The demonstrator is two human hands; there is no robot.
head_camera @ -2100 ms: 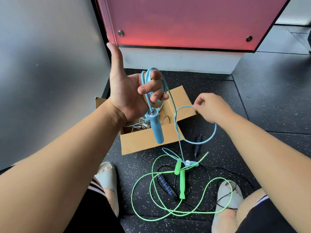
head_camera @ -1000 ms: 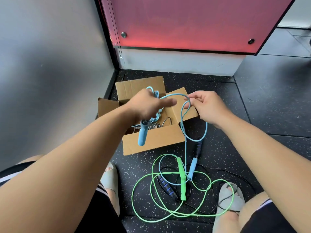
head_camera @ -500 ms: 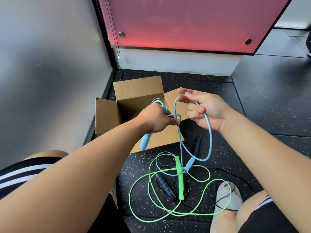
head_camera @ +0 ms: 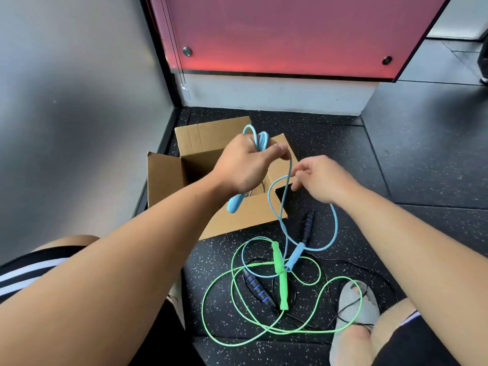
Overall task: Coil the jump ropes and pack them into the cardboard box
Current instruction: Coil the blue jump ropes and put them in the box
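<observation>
My left hand [head_camera: 245,165] hovers over the open cardboard box [head_camera: 169,178], shut on coils of the light blue jump rope [head_camera: 260,140]; one blue handle [head_camera: 235,203] hangs below the fist. To its right, my right hand [head_camera: 320,179] pinches the loose blue cord [head_camera: 334,223], which loops down to the second blue handle [head_camera: 295,257] on the floor. The green jump rope [head_camera: 280,276] lies uncoiled on the floor beneath. A black rope with blue-ringed handles [head_camera: 257,287] is tangled under the green one.
The box sits in a corner between a grey wall [head_camera: 66,114] on the left and a red panel [head_camera: 277,33] behind. The floor is dark speckled rubber. My sandalled right foot [head_camera: 353,313] rests on the rope ends at lower right.
My left hand has turned from palm-up to palm-down while winding blue cord and has risen slightly over the box. My right hand has slid along the cord, and the free blue handle has shifted on the floor.
</observation>
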